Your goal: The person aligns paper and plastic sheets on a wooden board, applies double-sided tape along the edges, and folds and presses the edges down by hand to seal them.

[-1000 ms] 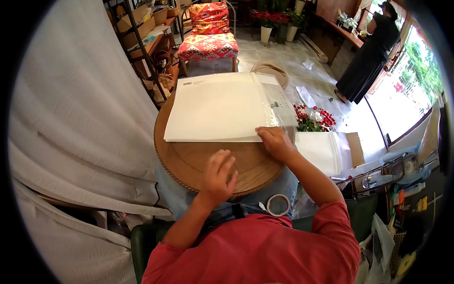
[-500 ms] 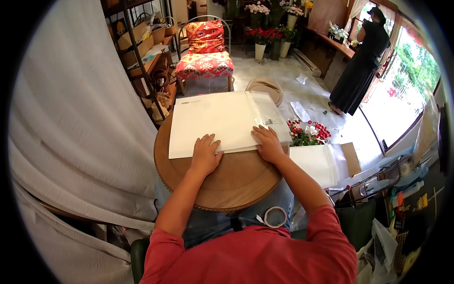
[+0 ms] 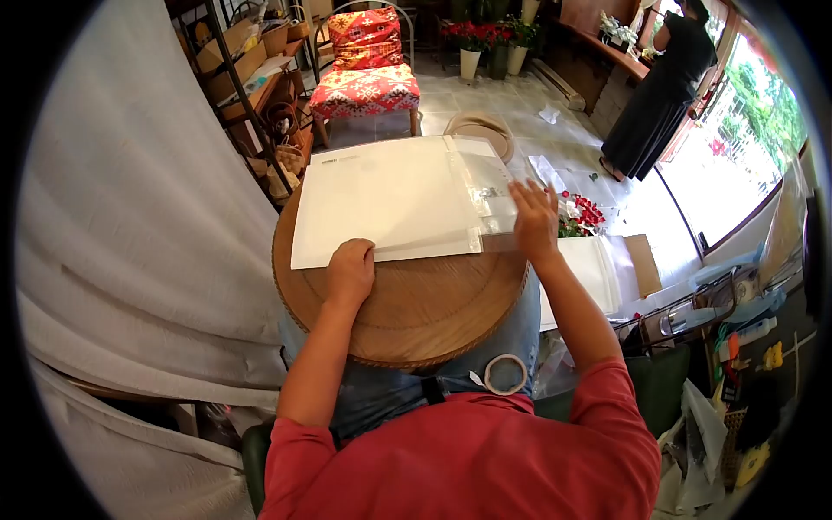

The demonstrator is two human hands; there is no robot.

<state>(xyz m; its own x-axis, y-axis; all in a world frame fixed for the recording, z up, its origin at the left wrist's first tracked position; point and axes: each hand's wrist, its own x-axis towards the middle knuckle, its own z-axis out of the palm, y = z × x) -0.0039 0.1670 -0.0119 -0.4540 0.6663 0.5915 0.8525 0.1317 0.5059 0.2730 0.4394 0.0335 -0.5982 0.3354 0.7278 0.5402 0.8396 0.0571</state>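
A flat stack of large white sheets (image 3: 381, 195) in clear plastic lies on the round wooden table (image 3: 416, 312). My left hand (image 3: 351, 271) is closed at its near edge, fingers curled over the border. At the right side, a clear plastic flap (image 3: 492, 195) reaches past the white part. My right hand (image 3: 536, 221) is beside that flap's outer edge, fingers stretched out and a little blurred. A roll of tape (image 3: 505, 392) rests on my lap, below the table's near rim.
A pale curtain (image 3: 130, 243) hangs at the left. Past the table stand a patterned red chair (image 3: 364, 87) and a round beige bin (image 3: 481, 130). Red flowers (image 3: 588, 212) and more white sheets (image 3: 581, 273) are at the right. A person in black (image 3: 663, 87) stands near the doorway.
My right hand has slid right, from the stack to the flap's outer edge. My left hand has gone from lying flat to curled at the near edge. The view has tilted down slightly.
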